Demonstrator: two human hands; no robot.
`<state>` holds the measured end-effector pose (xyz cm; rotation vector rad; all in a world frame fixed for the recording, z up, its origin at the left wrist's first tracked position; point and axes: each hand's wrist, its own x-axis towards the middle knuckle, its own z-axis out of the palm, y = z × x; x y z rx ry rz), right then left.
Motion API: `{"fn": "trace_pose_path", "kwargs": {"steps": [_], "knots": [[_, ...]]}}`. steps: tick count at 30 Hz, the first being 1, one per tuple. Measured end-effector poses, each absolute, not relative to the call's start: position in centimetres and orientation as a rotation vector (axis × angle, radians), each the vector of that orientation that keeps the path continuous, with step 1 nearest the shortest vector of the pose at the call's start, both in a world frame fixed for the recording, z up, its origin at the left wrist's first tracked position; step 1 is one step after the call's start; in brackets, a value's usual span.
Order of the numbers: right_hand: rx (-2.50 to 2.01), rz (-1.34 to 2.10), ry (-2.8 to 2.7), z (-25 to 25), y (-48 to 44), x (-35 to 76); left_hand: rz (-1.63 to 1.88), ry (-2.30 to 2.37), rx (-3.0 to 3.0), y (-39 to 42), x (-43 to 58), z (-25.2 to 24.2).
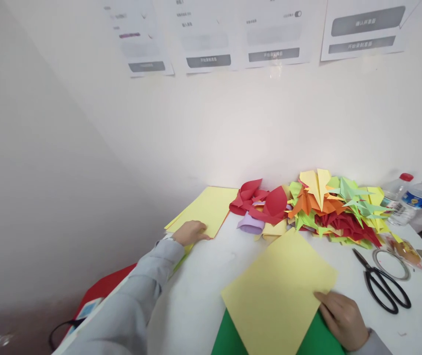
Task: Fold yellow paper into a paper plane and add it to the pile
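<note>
My left hand (192,231) rests on the near corner of a stack of yellow paper sheets (207,208) at the table's left edge, fingers curled down onto it. My right hand (342,318) pinches the right corner of a single yellow square sheet (277,291), which lies tilted like a diamond over a green sheet (229,340) at the front of the table.
A heap of folded coloured paper shapes (318,209) lies along the wall. Black scissors (381,286) and a tape ring (391,264) sit to the right, with two plastic bottles (406,197) behind. The white table (196,296) meets the wall; printed sheets hang above.
</note>
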<state>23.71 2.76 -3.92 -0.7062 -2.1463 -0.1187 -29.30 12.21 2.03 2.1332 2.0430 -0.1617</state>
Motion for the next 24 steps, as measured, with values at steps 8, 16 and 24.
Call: {"fn": "trace_pose_path", "kwargs": {"steps": [8,16,24], "knots": [[-0.767,-0.252,-2.108,-4.4,3.0,23.7,-0.019,2.062,2.106,11.1,-29.6,1.3],[-0.793,-0.312,-2.119,-4.4,3.0,23.6,0.031,2.171,2.008,11.2,-29.7,1.1],[-0.755,-0.249,-2.126,-3.9,3.0,23.4,0.029,2.198,1.954,11.2,-29.8,1.3]]}}
